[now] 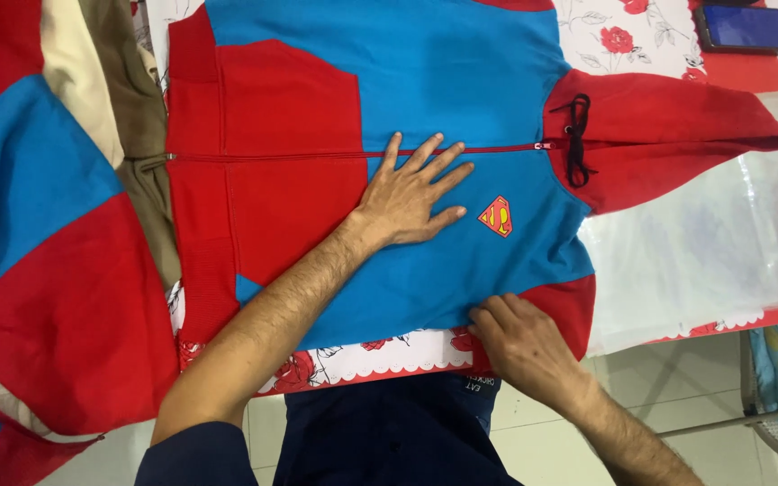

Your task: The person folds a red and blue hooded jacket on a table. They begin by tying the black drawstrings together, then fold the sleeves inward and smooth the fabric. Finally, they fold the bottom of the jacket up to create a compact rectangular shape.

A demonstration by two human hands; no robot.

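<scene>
The hoodie [443, 81] is soft matt cloth in blue and red, ribbed at its nine o'clock hem, with a thin metal zip [353, 154] and a stitched badge [496, 216]. At three o'clock a glossy clear plastic sheet [713, 243] covers the flowered tablecloth [614, 36], and at one o'clock lies a smooth shiny phone [745, 27].

The hoodie [461, 81] is blue across the chest with red pockets, hem, hood and shoulder, a red zip line, a black drawstring [578, 139] and a small red-and-yellow shield emblem [496, 216]. The tablecloth [605, 36] is white with red roses, dark stems and a red scalloped border, partly under a clear plastic sheet [713, 243]. More red-and-blue garments [38, 243] lie beside cream and olive-brown cloth [137, 99], and the phone [743, 27] has a dark blue screen.
</scene>
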